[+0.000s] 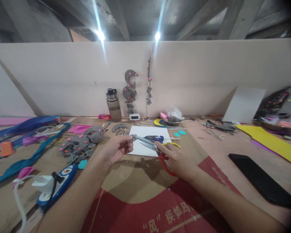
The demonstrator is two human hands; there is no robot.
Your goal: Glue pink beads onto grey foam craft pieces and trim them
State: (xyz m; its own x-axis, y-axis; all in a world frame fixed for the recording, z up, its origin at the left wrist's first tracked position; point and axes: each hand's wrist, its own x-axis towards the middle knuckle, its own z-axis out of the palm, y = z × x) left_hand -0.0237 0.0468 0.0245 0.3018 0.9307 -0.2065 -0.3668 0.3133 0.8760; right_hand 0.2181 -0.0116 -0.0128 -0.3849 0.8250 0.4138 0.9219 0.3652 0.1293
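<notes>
My left hand [117, 148] is closed, thumb and forefinger pinching a small grey piece [134, 137] that looks like felt. Wrapped around the red and yellow handles of a pair of scissors [146, 142] is my right hand [179, 160]. The scissor blades point left, their tips at the grey piece; whether they touch it I cannot tell. Beneath the scissors lies a white board [138, 150] on brown and red cardboard [126, 181]. A dark blue tool [157, 138] rests on the board, partly hidden by the scissors and my right hand.
Left are grey felt pieces with coloured balls [80, 144], a blue power strip [60, 184] with cables, and ribbons [31, 161]. A water bottle [113, 105] and small clock [134, 117] stand behind. Right lies a black phone [259, 178]. Grey ornaments [130, 87] hang on the wall.
</notes>
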